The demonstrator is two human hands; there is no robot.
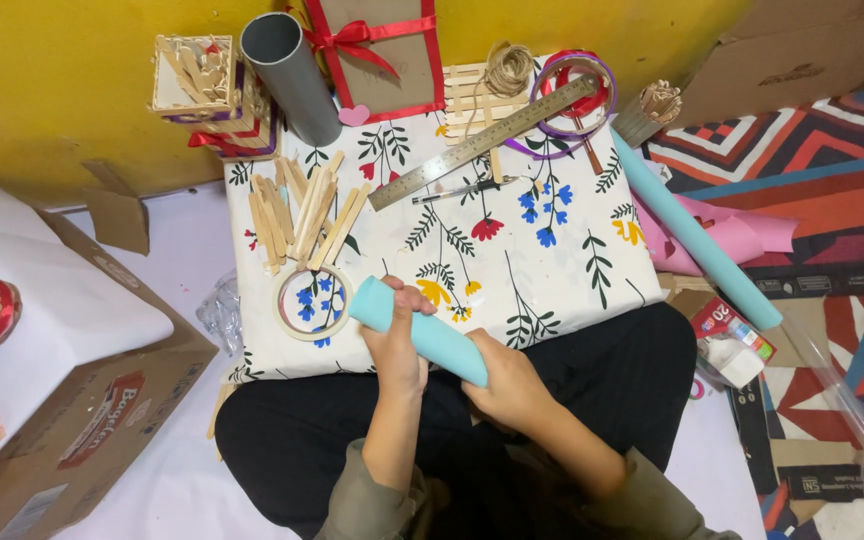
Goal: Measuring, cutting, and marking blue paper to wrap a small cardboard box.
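Observation:
A light blue paper-covered tube (pixel 422 333) lies tilted across the near edge of a small table covered in a floral cloth (pixel 512 260). My left hand (pixel 394 345) wraps around the tube's upper left part. My right hand (pixel 512 385) grips its lower right end, above my lap. A ring of pale tape (pixel 310 303) lies just left of the tube's end. A pile of wooden craft sticks (pixel 302 212) sits behind the tape.
A metal ruler (pixel 482 143), a pen (pixel 457 189), a grey tube (pixel 290 75), a red-ribboned frame (pixel 377 55), twine (pixel 508 68) and ribbon rolls (pixel 574 100) crowd the far side. A long blue paper roll (pixel 697 245) and pink paper lie right. Cardboard boxes (pixel 82 400) stand left.

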